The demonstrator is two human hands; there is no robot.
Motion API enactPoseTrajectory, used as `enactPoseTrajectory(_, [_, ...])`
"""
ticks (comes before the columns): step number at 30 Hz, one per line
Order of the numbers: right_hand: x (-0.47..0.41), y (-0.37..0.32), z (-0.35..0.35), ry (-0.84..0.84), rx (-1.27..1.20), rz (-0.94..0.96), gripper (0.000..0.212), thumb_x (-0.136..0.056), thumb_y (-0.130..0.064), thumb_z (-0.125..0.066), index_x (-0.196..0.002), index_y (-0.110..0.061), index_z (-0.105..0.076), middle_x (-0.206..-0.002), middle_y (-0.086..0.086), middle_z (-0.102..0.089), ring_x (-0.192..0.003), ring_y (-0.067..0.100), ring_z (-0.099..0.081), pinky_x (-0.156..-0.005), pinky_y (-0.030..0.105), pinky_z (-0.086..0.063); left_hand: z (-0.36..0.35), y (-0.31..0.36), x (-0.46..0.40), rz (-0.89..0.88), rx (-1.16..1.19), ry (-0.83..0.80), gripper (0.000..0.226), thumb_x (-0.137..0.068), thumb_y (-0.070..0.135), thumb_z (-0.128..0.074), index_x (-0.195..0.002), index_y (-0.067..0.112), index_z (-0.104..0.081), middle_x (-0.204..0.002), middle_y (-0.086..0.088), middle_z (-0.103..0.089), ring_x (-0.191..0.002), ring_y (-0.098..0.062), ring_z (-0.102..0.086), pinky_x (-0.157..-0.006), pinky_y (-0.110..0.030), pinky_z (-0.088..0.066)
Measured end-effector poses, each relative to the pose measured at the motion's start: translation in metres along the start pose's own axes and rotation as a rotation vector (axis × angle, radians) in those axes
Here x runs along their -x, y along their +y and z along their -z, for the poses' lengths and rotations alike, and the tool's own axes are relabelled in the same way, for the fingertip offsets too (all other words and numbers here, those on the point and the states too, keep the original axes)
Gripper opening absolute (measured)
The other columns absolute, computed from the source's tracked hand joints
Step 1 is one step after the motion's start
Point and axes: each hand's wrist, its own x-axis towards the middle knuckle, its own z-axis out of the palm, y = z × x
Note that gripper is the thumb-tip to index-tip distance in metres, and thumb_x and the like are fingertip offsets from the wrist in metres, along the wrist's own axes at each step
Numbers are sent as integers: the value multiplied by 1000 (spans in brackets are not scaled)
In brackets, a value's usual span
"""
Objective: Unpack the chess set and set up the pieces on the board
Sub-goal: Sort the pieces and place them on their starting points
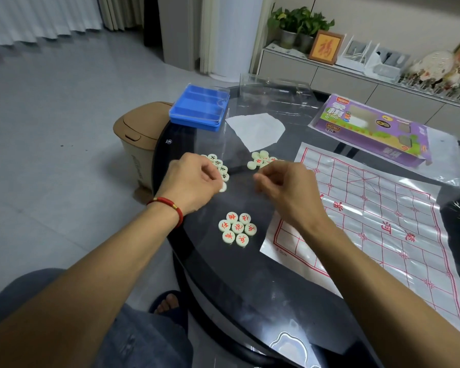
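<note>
While my left hand [194, 179] pinches a piece from the black-lettered pile [218, 167] near the table's [223, 282] left edge and my right hand [287, 187] curls empty, I sort by colour before filling the board [377, 216].

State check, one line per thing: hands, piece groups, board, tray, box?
left hand: fingers curled, on the black-marked pieces
right hand: fingers curled, hold unclear
red-marked cluster: face up, grouped on table, off board
far pile: loose, partly hidden by the right hand
board sheet: unfolded flat, no pieces on it
blue tray: compartments empty
purple box: lying flat
</note>
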Motion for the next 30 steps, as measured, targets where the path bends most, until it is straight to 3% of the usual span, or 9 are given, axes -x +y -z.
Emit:
enactPoseTrajectory(3, [-13, 22, 13, 107, 227, -44, 12, -94, -23, -70, -103, -19, -77, -98, -1, -76, -84, 14, -69, -81, 36, -61, 1, -8, -7, -31, -172, 117, 17, -83, 13, -71, -69, 22, -68, -71, 5, -68, -79, -19, -68, -79, -37, -59])
enactPoseTrajectory(5, [-16, 34, 18, 99, 343, -68, 18, -93, -27, -72, -107, -17, -78, -101, 3, -75, -85, 21, -68, -79, 42, -61, -1, -6, -8, -52, -219, 143, 16, -85, 11, -66, -72, 20, -67, -74, 1, -67, -83, -24, -67, -82, -42, -58])
enactPoseTrajectory(8, [-15, 44, 18, 96, 490, -26, 22, -91, -32, -73, -108, -18, -78, -101, 6, -73, -85, 23, -66, -73, 43, -61, -4, -3, -12, -60, -281, 162, 12, -88, 12, -62, -79, 14, -68, -81, -6, -69, -90, -29, -65, -85, -46, -56])
enactPoseTrajectory(13, [-20, 41, 13, 75, 530, 51, 25, -93, -36, -71, -107, -16, -77, -102, 7, -69, -86, 21, -61, -68, 37, -57, -6, -3, -14, -78, -328, 166, 13, -91, 14, -60, -81, 12, -68, -82, -7, -69, -89, -30, -64, -84, -46, -55])
enactPoseTrajectory(17, [-22, 32, 11, 15, 617, 104, 23, -95, -34, -69, -98, -12, -77, -95, 6, -67, -82, 21, -60, -69, 41, -58, -4, -3, -12, -122, -352, 184, 13, -91, 22, -65, -80, 15, -66, -80, -1, -66, -83, -24, -63, -75, -36, -54])
enactPoseTrajectory(19, [-21, 30, 11, -41, 547, 100, 26, -97, -36, -65, -97, -12, -77, -94, 6, -70, -80, 21, -62, -71, 42, -58, -5, 0, -8, -182, -325, 181, 10, -90, 23, -65, -82, 17, -67, -80, 6, -63, -79, -18, -61, -71, -31, -50])
enactPoseTrajectory(24, [-9, 17, 15, -217, -77, -141, 31, -100, -36, -59, -92, -11, -75, -86, 12, -70, -80, 25, -65, -67, 36, -48, -9, 13, 3, -196, -12, 36, 7, -87, 22, -69, -83, 25, -74, -72, 11, -69, -67, -1, -64, -65, -13, -53])
enactPoseTrajectory(27, [-2, 9, 17, -245, -122, -95, 29, -100, -36, -59, -91, -14, -75, -80, 11, -67, -68, 13, -55, -60, 26, -41, -10, 16, 7, -123, 178, -82, 8, -86, 22, -73, -90, 27, -77, -72, 9, -72, -68, -4, -70, -64, -18, -55])
enactPoseTrajectory(30, [0, 4, 18, -285, -143, -60, 27, -100, -34, -59, -94, -15, -77, -80, 6, -69, -71, 18, -59, -62, 27, -44, -11, 19, 12, -99, 305, -159, 6, -87, 22, -76, -93, 23, -76, -73, 2, -74, -67, -11, -72, -59, -20, -52])
